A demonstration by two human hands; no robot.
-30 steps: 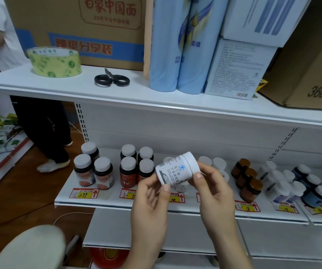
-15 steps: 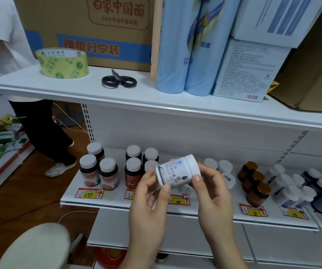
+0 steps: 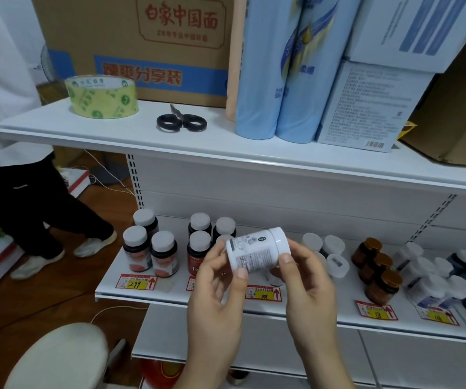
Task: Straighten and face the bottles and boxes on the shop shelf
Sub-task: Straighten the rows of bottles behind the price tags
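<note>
A white bottle (image 3: 255, 252) with a printed label lies on its side in front of the lower shelf (image 3: 170, 297), cap to the right. My left hand (image 3: 216, 293) pinches its base end. Around its cap end curl the thumb and fingers of my right hand (image 3: 309, 287). On the shelf behind stand dark bottles with white caps (image 3: 150, 248), red-labelled bottles (image 3: 199, 245), white bottles (image 3: 335, 258), amber jars (image 3: 378, 269) and blue-and-white bottles (image 3: 448, 282).
The upper shelf (image 3: 254, 158) carries a tape roll (image 3: 101, 98), black scissors (image 3: 181, 122), blue rolls (image 3: 279, 66) and boxes (image 3: 366, 99). A person (image 3: 15, 153) stands at the left. A round stool (image 3: 57, 357) is at lower left.
The white bottle has turned in my hands, so a different side of its label faces me. The view shifted left and down.
</note>
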